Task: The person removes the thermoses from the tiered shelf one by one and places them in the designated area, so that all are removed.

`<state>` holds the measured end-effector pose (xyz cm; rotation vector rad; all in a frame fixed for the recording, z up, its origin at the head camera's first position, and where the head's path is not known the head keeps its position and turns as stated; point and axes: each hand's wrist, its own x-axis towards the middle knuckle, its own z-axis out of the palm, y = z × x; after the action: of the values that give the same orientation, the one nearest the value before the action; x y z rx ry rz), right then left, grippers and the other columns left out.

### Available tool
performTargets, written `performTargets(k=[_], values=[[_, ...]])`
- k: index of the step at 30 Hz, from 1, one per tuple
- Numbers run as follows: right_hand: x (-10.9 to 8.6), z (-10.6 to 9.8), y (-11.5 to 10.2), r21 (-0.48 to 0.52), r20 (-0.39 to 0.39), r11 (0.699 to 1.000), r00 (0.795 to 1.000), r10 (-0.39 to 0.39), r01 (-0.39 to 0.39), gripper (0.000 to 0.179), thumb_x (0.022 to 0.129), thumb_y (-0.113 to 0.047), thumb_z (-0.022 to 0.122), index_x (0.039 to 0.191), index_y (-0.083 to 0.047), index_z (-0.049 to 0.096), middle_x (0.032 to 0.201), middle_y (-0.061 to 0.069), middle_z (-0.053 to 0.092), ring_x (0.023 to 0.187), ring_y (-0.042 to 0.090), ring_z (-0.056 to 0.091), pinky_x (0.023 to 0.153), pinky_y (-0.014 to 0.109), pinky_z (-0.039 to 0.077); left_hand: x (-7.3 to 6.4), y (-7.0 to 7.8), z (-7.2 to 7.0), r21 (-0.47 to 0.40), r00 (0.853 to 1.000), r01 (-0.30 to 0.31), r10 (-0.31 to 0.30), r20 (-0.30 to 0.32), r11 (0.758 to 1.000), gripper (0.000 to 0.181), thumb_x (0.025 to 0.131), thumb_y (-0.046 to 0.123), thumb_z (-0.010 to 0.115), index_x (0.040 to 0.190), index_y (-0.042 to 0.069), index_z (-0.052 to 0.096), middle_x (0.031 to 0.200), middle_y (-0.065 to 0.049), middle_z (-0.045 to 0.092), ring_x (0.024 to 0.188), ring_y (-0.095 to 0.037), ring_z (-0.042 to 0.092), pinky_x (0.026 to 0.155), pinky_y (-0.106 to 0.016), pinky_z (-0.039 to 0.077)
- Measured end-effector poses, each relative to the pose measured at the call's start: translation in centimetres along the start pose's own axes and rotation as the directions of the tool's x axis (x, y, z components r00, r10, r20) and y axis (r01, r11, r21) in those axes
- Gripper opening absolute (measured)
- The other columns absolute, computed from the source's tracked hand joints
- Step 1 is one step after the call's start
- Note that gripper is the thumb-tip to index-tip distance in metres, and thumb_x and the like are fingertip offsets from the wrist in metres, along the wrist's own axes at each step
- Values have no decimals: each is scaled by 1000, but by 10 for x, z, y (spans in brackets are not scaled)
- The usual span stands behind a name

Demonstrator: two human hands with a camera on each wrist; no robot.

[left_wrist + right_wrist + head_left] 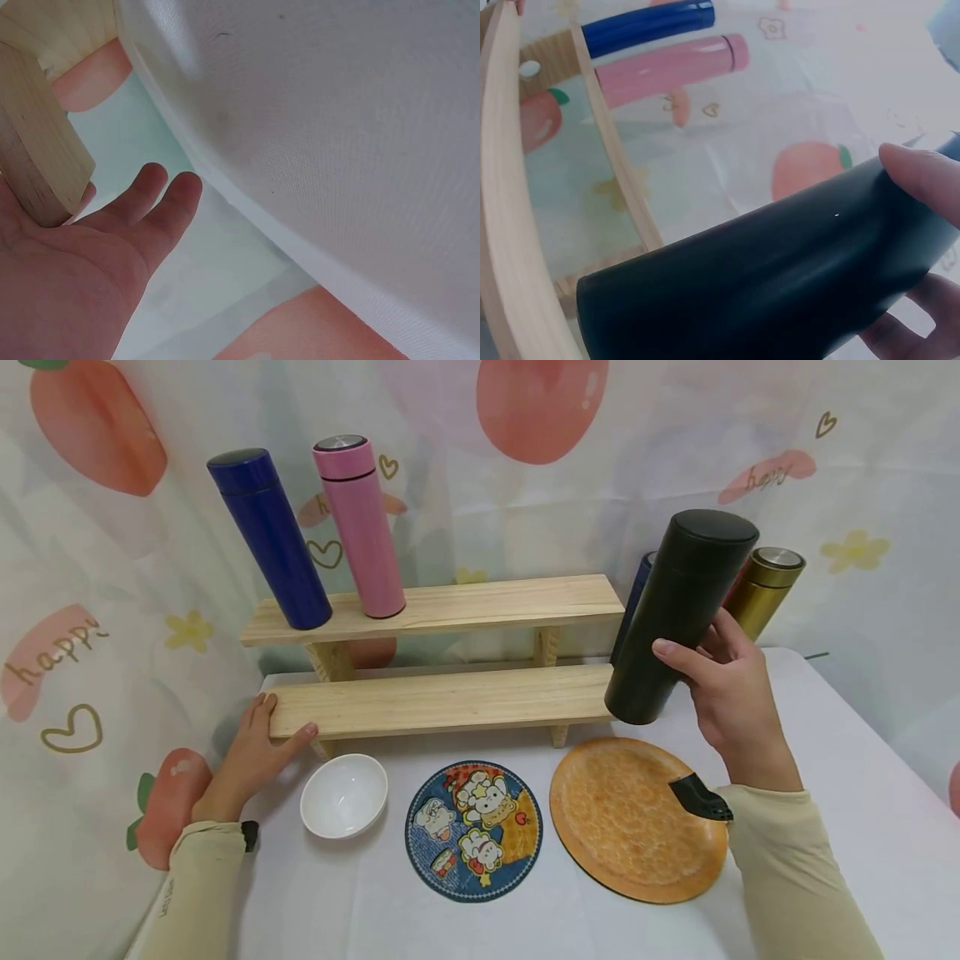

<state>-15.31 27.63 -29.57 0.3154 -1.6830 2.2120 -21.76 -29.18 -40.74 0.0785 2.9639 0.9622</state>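
Observation:
My right hand (738, 697) holds a black thermos (678, 610) in the air, tilted, in front of the shelf's right end. The thumb lies across its near side. In the right wrist view the black thermos (765, 262) fills the lower half. At the left end of the two-tier wooden shelf (442, 697), my left hand (255, 752) rests against the lower board, thumb at its front edge. Two straight fingers (176, 210) show past the board's end in the left wrist view. A blue thermos (273, 543) and a pink thermos (363, 531) stand on the upper board.
Behind the black thermos stand a gold thermos (765, 585) and a mostly hidden dark blue one (633, 602). On the white tabletop (825, 735) lie a white bowl (345, 797), a round cartoon mat (474, 831) and an orange-brown round mat (637, 818). A patterned cloth hangs behind.

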Motion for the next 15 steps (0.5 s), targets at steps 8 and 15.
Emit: performTargets(k=[8, 15], values=[[1, -21, -10, -11, -58, 1000, 998, -15, 14, 65, 99, 8, 68, 158, -15, 54, 155, 12, 50, 138, 28, 51, 99, 27, 55, 0, -3, 0, 7, 1000, 17, -17, 9, 1000, 115, 102, 67, 59, 168, -6, 0, 173, -33, -6, 153, -62, 13, 119, -76, 20], [6, -43, -14, 23, -143, 1000, 990, -2, 6, 64, 99, 7, 70, 157, -16, 56, 156, 11, 49, 139, 26, 49, 101, 33, 52, 1, 0, 0, 9, 1000, 27, -27, 13, 1000, 116, 102, 68, 59, 168, -6, -1, 173, -34, -8, 154, -62, 11, 119, -76, 19]])
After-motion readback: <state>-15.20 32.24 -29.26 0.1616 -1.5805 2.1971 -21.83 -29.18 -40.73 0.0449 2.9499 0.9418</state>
